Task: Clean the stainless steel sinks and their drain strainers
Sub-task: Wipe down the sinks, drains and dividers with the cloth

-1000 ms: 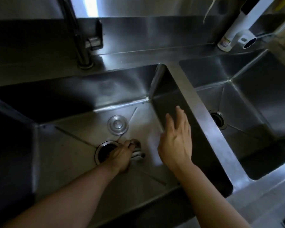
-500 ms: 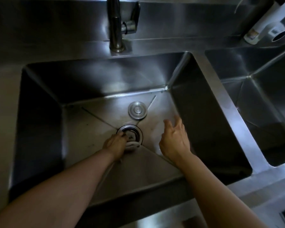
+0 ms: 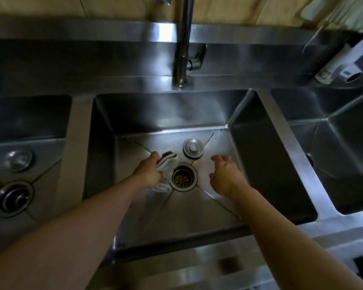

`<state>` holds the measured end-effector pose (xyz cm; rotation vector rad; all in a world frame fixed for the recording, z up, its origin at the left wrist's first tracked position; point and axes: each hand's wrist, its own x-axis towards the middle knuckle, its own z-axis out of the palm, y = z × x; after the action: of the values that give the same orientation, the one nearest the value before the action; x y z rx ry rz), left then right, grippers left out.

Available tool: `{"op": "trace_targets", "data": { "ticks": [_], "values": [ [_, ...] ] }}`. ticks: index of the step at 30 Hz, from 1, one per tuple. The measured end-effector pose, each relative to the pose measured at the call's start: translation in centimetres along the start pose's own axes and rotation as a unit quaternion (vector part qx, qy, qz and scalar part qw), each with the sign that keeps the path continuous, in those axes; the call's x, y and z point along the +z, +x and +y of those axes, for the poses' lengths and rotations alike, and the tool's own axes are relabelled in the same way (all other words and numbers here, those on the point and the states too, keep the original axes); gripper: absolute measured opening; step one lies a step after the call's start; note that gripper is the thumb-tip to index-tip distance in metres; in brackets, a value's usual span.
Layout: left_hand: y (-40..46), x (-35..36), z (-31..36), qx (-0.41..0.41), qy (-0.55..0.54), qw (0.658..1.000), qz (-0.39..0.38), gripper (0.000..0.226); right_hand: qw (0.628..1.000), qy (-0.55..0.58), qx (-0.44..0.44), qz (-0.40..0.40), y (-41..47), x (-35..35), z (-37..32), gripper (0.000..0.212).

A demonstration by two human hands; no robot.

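Left hand down in the middle sink, fingers curled round a pale cloth, gripping it just left of the open drain. Cloth bunched against the sink floor, one end poking out beyond the knuckles, another fold trailing below the hand beside the drain rim. Right hand on the other side of the drain, holding nothing, fingers spread and loosely bent, reaching toward the back; touching the steel or hovering just above it, hard to tell in this light. Round drain strainer out of the drain, lying on the sink floor just behind it, between the two hands. Faucet upright on the back ledge above the middle sink. Left sink beyond the divider, with its own drain and a round cap lying near it. Right sink partly in view. White bottle tilted at the far right corner of the counter.
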<state>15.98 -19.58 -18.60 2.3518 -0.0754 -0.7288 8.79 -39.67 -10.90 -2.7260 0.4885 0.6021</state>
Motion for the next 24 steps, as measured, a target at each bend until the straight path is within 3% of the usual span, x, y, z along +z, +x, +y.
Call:
{"op": "trace_targets", "data": {
  "ticks": [16,24],
  "values": [
    [-9.8,-3.6,3.0,-0.038,-0.128,0.987,0.086,0.021,0.991,-0.001,-0.133,0.001,-5.1,-3.8,-1.3,0.057],
    [-16.3,-6.2,4.2,-0.050,-0.267,0.951,0.147,0.034,0.974,-0.020,-0.224,-0.015,-8.3,-5.6,-5.1,0.061]
  ]
}}
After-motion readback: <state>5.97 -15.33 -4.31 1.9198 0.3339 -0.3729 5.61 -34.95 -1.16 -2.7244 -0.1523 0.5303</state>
